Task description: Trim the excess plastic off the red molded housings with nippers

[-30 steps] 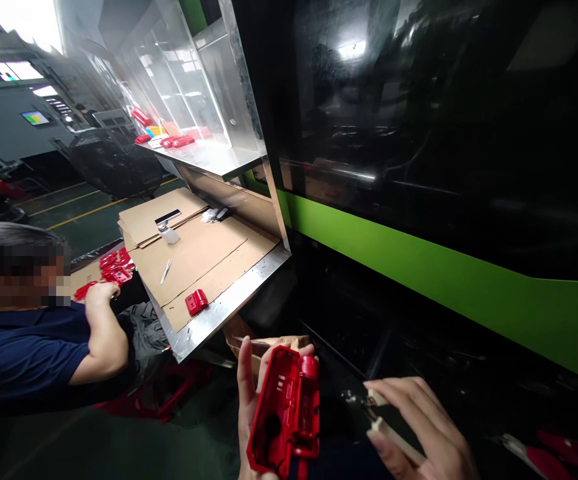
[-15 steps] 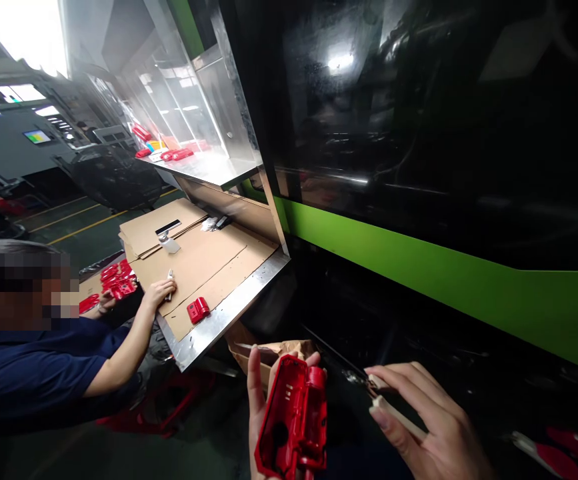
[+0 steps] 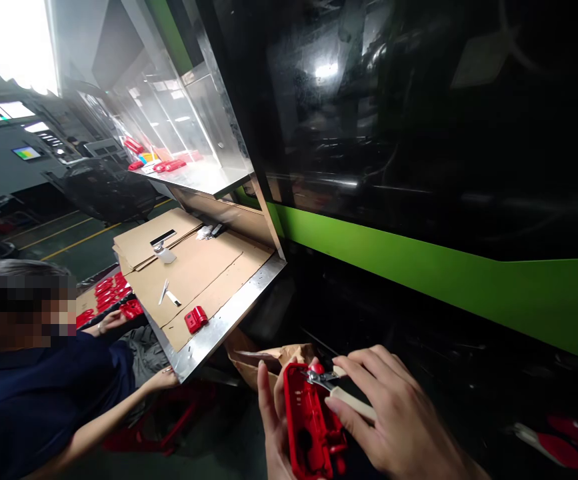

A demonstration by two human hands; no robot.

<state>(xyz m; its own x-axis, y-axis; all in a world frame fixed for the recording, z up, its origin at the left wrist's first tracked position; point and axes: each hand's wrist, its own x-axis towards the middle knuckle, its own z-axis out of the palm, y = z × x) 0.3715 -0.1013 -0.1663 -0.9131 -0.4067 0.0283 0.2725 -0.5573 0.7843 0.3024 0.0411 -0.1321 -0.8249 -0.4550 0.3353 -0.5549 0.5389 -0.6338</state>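
In my left hand (image 3: pixel 275 427) lies a hollow red plastic housing (image 3: pixel 305 427), its open side turned up toward me. My right hand (image 3: pixel 393 407) is closed around the cream handles of a pair of nippers (image 3: pixel 351 402). The metal jaws of the nippers are over the upper end of the housing, at its far right rim. Whether the jaws touch the plastic is too small to tell. Behind my left hand is a crumpled brown paper bag (image 3: pixel 251 353), partly hidden.
A co-worker (image 3: pixel 23 393) sits at the left, a red part in one hand. Their cardboard-covered table (image 3: pixel 209 267) bears a red part (image 3: pixel 196 319), a cutter (image 3: pixel 173 298) and a metal shelf (image 3: pixel 209 180). A black and green machine (image 3: pixel 419 250) stands along the right.
My right hand has moved left, bringing the nippers from beside the housing to its upper end. The co-worker has let go of the cutter and drawn that hand down to the table's edge.
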